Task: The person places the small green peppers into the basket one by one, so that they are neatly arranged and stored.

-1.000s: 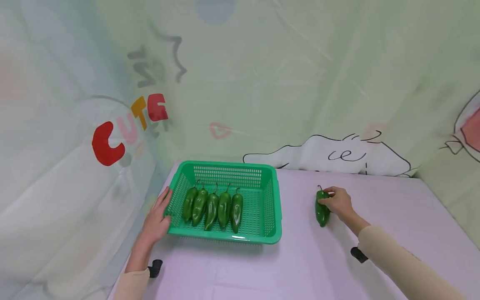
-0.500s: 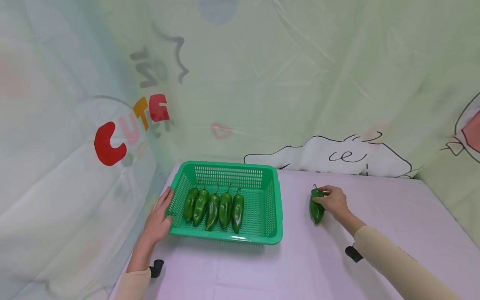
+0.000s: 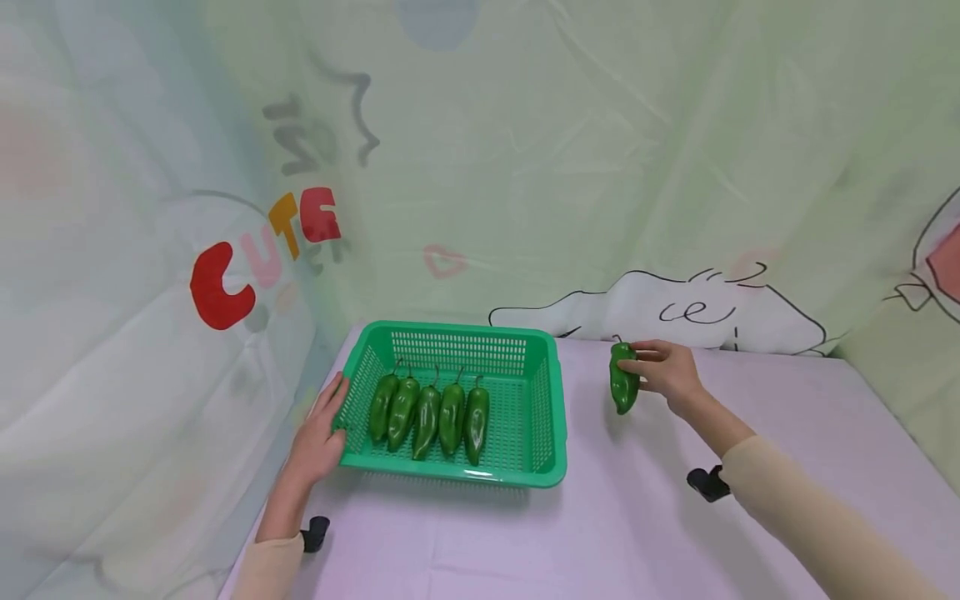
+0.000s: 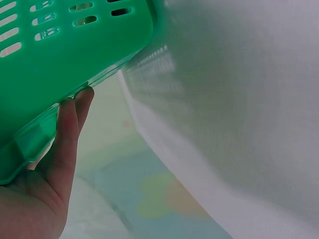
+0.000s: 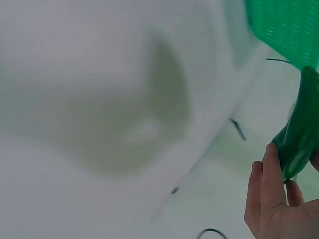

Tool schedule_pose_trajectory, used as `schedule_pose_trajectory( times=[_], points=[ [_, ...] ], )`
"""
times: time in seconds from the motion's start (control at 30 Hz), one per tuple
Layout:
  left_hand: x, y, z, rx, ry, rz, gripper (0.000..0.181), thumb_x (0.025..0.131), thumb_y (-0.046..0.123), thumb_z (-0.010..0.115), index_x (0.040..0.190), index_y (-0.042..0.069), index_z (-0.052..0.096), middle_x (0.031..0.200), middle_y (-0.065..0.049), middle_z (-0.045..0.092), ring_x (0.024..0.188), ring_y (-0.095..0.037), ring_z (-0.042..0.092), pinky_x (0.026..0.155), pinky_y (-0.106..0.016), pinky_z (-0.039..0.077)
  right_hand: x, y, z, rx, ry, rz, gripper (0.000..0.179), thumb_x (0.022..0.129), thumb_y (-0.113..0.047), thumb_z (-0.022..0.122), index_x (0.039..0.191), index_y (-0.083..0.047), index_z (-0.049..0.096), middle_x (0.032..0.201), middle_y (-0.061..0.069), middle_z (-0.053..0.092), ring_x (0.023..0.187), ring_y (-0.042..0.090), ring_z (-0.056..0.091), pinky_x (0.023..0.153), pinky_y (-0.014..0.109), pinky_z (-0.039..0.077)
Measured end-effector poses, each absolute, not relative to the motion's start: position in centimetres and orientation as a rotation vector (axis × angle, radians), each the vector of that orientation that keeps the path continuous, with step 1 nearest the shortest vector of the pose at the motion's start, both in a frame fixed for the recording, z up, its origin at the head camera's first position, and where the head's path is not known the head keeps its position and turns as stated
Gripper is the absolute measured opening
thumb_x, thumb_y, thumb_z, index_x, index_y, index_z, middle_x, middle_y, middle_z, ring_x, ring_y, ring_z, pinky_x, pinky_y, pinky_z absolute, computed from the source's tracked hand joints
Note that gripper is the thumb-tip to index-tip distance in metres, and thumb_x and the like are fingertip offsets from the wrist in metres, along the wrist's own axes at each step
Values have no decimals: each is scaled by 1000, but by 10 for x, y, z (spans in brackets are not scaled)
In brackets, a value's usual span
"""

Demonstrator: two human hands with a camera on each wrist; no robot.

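Observation:
My right hand (image 3: 671,377) pinches a glossy green chili pepper (image 3: 624,385) near its stem end, between thumb and fingers. The pepper hangs upright above the table, right of the basket, its curved stem on top. In the right wrist view the same pepper (image 5: 301,127) stands above the fingertips, partly cut off by the frame edge. My left hand (image 3: 315,442) rests along the left rim of the green plastic basket (image 3: 557,417), fingers straight against its outer side. Inside, several similar peppers (image 3: 426,421) lie side by side in a row on the left, stems toward the back.
A pale lilac cloth covers the table (image 3: 480,542). Printed fabric curtains (image 3: 525,167) close off the back and both sides. The basket's right part shows bare mesh floor. Black wrist mounts (image 3: 315,533) sit at both sleeves.
My right hand has lifted the pepper off the table, carrying it up and a little left toward the basket. The left hand and the peppers in the basket hold their places.

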State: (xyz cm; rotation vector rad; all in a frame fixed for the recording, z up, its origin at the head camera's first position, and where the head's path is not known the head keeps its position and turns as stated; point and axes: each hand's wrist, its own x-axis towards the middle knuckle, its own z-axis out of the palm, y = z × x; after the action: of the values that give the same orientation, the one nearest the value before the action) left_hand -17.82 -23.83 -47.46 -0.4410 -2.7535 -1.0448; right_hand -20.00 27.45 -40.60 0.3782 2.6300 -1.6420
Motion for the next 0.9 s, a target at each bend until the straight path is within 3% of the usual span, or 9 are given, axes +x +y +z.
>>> schedule_pose_trajectory(
  times=[0.1,0.3,0.57,0.9],
  points=[
    [-178,-238,-474,-435,-2756,-1033,77,80,-9,40,155,-1,25,162,-17,19,146,-40,19,107,-62,27,-202,266,-390,338,2640,-1673,56,92,-13,69,139,9,48,137,33,49,96,22,67,78,33,56],
    [-177,-238,-472,-445,-2749,-1032,76,80,-10,40,154,-1,26,162,-17,20,146,-41,19,107,-63,26,-204,250,-365,214,2719,-1636,53,90,-12,70,137,7,52,136,30,50,100,27,64,78,34,56],
    [-178,-239,-473,-446,-2743,-1023,77,79,-10,40,154,-2,26,161,-19,21,146,-41,20,108,-63,25,-207,233,-353,141,2669,-1683,52,90,-12,70,136,6,53,134,28,52,87,12,66,77,31,56],
    [-178,-237,-470,-449,-2762,-1045,78,80,-11,39,155,-1,23,162,-19,18,147,-40,18,108,-63,25,-215,192,-348,48,2622,-1712,49,91,-11,69,136,3,55,134,25,53,110,36,62,83,40,55]
  ],
)
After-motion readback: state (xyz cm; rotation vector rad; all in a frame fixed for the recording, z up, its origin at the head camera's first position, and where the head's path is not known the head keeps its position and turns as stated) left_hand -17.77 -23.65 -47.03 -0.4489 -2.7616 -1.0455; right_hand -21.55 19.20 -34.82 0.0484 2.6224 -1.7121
